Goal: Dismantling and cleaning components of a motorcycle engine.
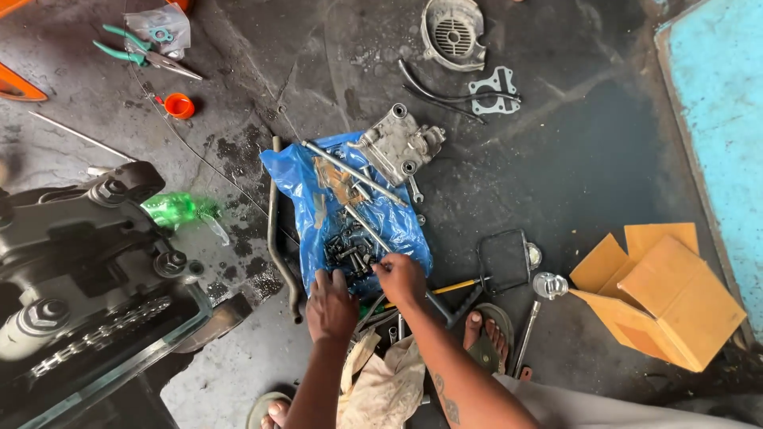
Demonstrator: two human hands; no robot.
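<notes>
A blue plastic sheet (306, 179) lies on the dark floor with a pile of dark bolts and nuts (350, 250), long metal rods (354, 173) and a grey metal engine part (397, 143) on it. My left hand (330, 306) rests at the sheet's near edge, fingers reaching into the bolt pile. My right hand (401, 280) is just right of it, fingertips pinched at the pile's edge; whether it holds a bolt I cannot tell.
An engine block with a chain (79, 278) stands at the left. Green-handled pliers (139, 56), an orange cap (179, 106), a grey fan cover (453, 33), a gasket (493, 90), a bent pipe (274, 230), a ratchet tool (540, 298) and an open cardboard box (664, 294) lie around. My sandalled foot (485, 334) is below.
</notes>
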